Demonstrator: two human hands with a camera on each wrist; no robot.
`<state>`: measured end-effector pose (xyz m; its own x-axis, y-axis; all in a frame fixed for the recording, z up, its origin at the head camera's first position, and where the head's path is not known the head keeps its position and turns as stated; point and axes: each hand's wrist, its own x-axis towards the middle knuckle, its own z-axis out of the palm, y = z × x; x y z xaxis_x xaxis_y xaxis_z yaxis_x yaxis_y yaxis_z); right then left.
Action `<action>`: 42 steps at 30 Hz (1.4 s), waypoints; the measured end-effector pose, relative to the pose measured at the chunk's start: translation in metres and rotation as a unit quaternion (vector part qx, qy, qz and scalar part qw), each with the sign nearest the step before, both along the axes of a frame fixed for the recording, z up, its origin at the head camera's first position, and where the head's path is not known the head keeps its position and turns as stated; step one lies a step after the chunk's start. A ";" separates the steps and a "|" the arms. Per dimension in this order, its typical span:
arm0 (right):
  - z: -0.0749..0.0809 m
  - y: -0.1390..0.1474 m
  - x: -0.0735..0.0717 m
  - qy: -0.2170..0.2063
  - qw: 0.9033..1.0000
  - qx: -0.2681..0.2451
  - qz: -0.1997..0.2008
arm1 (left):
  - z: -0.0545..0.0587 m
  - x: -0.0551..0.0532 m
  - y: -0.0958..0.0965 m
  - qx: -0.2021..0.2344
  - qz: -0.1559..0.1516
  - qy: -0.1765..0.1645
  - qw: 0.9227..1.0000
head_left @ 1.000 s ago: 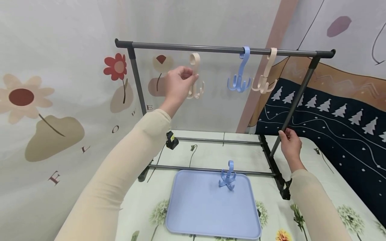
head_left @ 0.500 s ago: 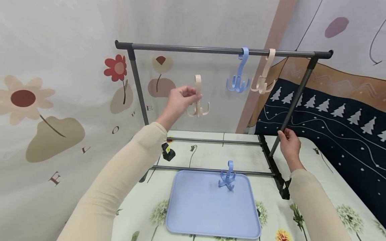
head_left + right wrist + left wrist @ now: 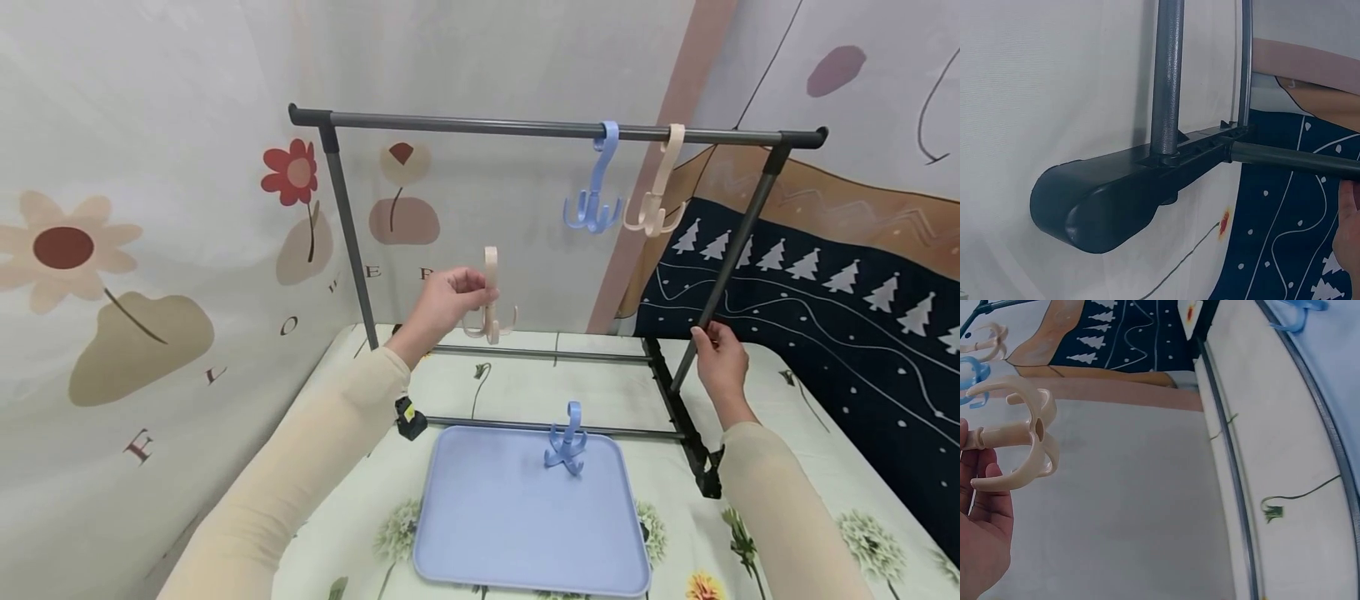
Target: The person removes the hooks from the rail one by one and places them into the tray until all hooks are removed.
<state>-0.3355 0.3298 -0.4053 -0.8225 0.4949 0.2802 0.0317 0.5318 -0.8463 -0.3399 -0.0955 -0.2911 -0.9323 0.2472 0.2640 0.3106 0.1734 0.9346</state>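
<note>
My left hand [image 3: 448, 302] pinches a beige multi-prong hook [image 3: 491, 321] by its stem, below the top bar of a dark metal rack [image 3: 465, 125]. In the left wrist view the curved prongs of that beige hook [image 3: 1038, 434] point away from the fingers. My right hand [image 3: 723, 362] grips the rack's right upright [image 3: 731, 258] low down, with the thumb against the tube. From the right part of the bar hang a blue hook [image 3: 596, 187] and another beige hook [image 3: 660, 187], side by side. A second blue hook [image 3: 567, 446] stands on the blue tray [image 3: 525, 525].
The tray lies on a floral cloth [image 3: 356, 508] in front of the rack's lower rails [image 3: 540, 353]. At the right, the rack's black foot [image 3: 1110, 200] rests on the cloth. Behind are a printed curtain [image 3: 510, 50] and a dark tree-patterned fabric [image 3: 810, 317].
My left hand has come down from near the top bar, carrying the beige hook lower with it. My right hand has kept its grip on the upright.
</note>
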 end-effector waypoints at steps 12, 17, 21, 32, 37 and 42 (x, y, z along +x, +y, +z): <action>-0.001 0.002 -0.001 0.006 1.000 0.005 -0.002 | -0.049 0.008 0.000 -0.006 -0.019 -0.027 0.999; 0.000 0.001 -0.001 0.007 1.000 0.002 0.002 | -0.072 0.013 0.001 -0.023 -0.028 -0.037 0.999; 0.001 0.000 -0.001 0.004 1.000 0.003 0.003 | -0.084 0.015 0.003 -0.041 -0.028 -0.042 0.998; 0.001 0.000 0.002 0.008 1.000 0.006 0.004 | -0.109 0.024 0.013 -0.060 -0.042 -0.044 0.996; 0.000 0.000 0.001 0.005 1.000 0.007 0.004 | -0.119 0.029 0.016 -0.071 -0.052 -0.037 0.995; 0.001 0.000 0.002 0.005 1.000 0.008 0.004 | -0.131 0.032 0.017 -0.086 -0.053 -0.047 0.994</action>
